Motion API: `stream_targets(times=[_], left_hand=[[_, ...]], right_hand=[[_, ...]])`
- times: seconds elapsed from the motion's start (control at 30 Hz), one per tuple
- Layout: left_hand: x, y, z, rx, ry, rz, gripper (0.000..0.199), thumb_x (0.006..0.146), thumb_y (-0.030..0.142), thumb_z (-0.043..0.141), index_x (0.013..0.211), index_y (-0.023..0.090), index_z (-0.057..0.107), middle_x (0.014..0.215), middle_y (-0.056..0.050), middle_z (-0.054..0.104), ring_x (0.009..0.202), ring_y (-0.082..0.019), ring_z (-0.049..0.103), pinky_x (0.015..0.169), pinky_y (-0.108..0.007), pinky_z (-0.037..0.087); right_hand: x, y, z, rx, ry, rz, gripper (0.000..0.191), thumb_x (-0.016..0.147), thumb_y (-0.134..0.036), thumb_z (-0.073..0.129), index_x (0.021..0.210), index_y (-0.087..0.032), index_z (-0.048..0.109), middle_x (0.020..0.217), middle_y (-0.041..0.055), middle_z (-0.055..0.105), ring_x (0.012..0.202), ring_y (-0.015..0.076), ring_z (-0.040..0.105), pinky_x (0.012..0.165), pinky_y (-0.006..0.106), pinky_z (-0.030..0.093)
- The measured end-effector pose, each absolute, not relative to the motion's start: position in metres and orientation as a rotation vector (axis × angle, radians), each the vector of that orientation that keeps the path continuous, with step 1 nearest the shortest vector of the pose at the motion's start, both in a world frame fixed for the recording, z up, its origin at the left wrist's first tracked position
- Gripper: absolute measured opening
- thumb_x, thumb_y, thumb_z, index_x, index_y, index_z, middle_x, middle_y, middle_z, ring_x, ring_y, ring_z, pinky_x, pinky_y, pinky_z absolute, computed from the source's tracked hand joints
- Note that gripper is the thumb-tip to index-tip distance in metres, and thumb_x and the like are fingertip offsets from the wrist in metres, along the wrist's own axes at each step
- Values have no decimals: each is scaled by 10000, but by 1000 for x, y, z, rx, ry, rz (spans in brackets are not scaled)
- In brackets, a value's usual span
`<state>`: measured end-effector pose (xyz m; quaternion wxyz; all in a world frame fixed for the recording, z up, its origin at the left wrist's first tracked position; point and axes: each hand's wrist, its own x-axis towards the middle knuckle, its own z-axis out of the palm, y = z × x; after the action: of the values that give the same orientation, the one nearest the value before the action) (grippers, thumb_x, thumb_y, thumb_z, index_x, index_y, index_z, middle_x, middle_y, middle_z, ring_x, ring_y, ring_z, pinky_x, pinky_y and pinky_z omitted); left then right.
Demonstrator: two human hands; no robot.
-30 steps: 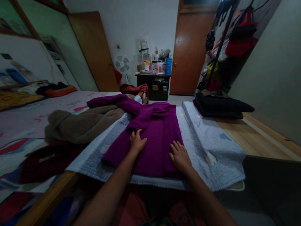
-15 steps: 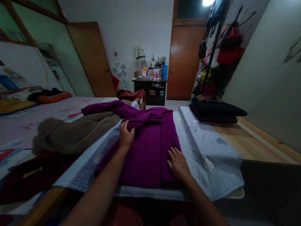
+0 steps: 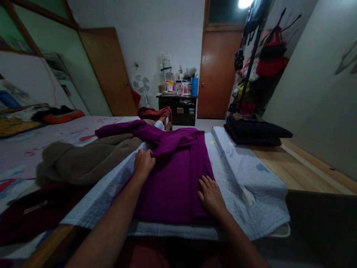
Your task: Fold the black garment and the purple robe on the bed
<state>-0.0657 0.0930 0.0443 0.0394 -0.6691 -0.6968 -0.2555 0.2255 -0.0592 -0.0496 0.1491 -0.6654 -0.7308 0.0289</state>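
A purple long-sleeved top (image 3: 173, 186) lies spread over a pale blue patterned cloth (image 3: 245, 186), with one sleeve reaching out to the far left. My left hand (image 3: 144, 163) is closed on the top's left edge, pinching the fabric below that sleeve. Flat on the right side of the top rests my right hand (image 3: 211, 195), fingers stretched out and holding nothing. A fold runs lengthwise down the garment just left of my right hand.
Left of the top lie a grey-brown fleece garment (image 3: 83, 163) and a dark maroon garment (image 3: 41, 208). A stack of dark folded clothes (image 3: 256, 128) sits at the right on a wooden board (image 3: 312, 167). A fan (image 3: 141, 83) stands at the back.
My left hand has moved slightly left and toward me, and its fingers have closed on the fabric, pulling it into a fold. My right hand stays in place.
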Motion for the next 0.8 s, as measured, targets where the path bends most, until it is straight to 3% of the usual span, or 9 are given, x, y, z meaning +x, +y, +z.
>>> stream_targets(times=[0.1,0.27,0.4,0.67,0.8], left_hand=[[-61,89,47,-2002,-2047,-860,200,750,304,599,917,208,654,1134,-132,556,1121,-324,507,964,-443,403],[-63,105,52,-2149,-2182,-1319,207,839,377,506,954,217,568,871,-35,609,842,-220,596,800,-334,470],[-64,121,58,-2033,-2153,-1658,224,788,381,585,937,217,553,838,-12,612,798,-201,593,780,-322,470],[-52,154,82,-1546,-1914,-3150,305,671,250,680,944,185,561,849,7,628,733,-122,608,778,-303,518],[-54,179,102,-1379,-1909,-3336,318,673,161,638,978,188,552,838,14,630,696,-113,613,759,-312,537]], right_hand=[[226,-59,-50,-1913,-2100,84,505,913,-336,463,1391,-172,484,1495,76,407,1413,266,277,1158,437,192],[226,-60,-49,-1920,-2101,91,509,911,-338,468,1394,-179,478,1498,73,403,1414,263,277,1161,442,196],[226,-59,-49,-1915,-2104,94,511,911,-346,465,1395,-183,480,1498,68,402,1412,264,283,1162,441,201],[226,-58,-51,-1914,-2093,103,510,912,-348,458,1397,-192,485,1504,58,392,1416,261,276,1162,428,201],[225,-59,-53,-1930,-2086,125,514,909,-342,461,1405,-207,478,1510,50,381,1417,260,277,1159,430,211]])
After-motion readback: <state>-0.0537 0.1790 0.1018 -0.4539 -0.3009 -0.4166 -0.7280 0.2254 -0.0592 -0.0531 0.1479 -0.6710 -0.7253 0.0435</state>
